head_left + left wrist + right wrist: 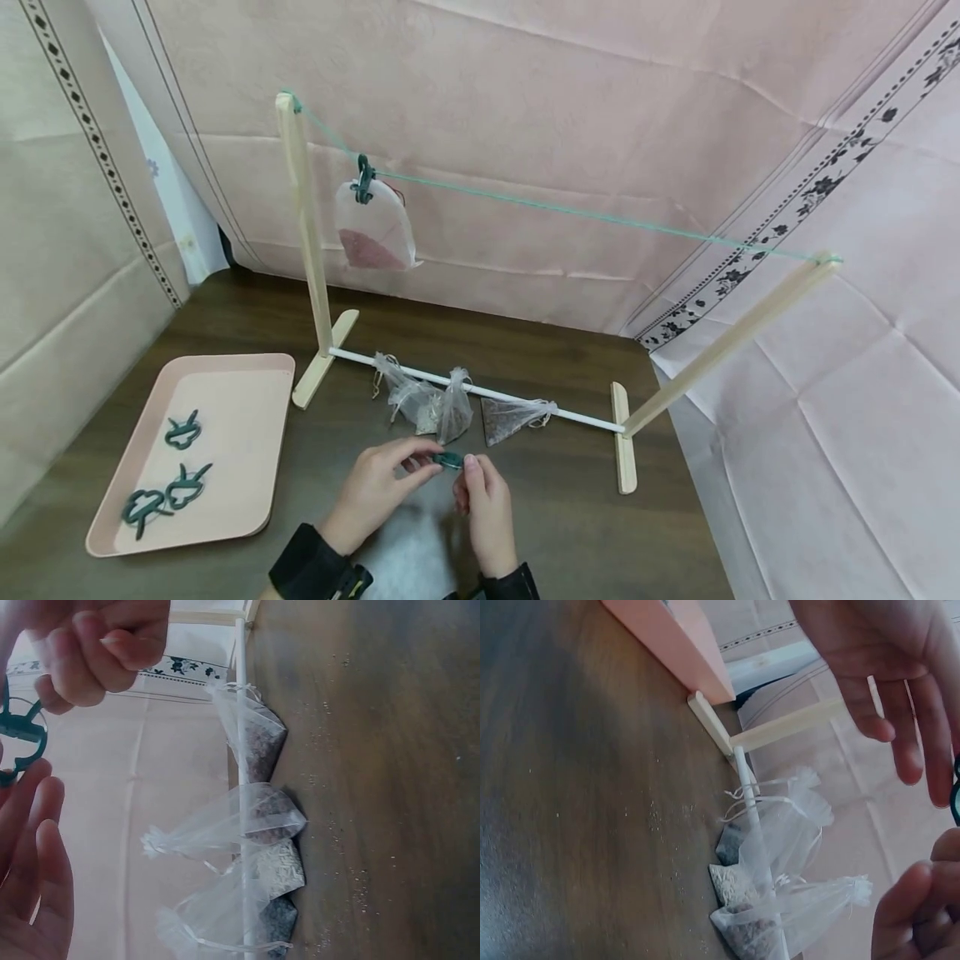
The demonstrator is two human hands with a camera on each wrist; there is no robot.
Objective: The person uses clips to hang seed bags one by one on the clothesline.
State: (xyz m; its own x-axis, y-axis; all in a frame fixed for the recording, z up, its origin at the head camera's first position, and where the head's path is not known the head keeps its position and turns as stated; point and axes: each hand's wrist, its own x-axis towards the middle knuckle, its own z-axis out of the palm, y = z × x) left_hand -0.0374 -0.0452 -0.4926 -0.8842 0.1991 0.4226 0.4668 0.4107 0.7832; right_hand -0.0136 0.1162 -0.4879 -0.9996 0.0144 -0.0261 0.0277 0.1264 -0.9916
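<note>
A dark green plastic clip (448,460) is held between the two hands over the near part of the table. My left hand (386,487) pinches its left end with the fingertips. At its right end, the thumb and curled fingers of my right hand (483,504) grip it. The left wrist view shows the clip (22,735) from close by; in the right wrist view only a sliver of the clip (956,791) appears. Just beyond the hands, sheer drawstring bags (455,408) with granular contents lie along a white rod (585,419).
A green cord (525,202) runs between two wooden posts (306,217). From it hangs a sheer bag (375,237) with pink contents, fastened by a green clip (363,179). At left, a pink tray (247,467) bears three green clips. Fabric walls surround the table (570,517).
</note>
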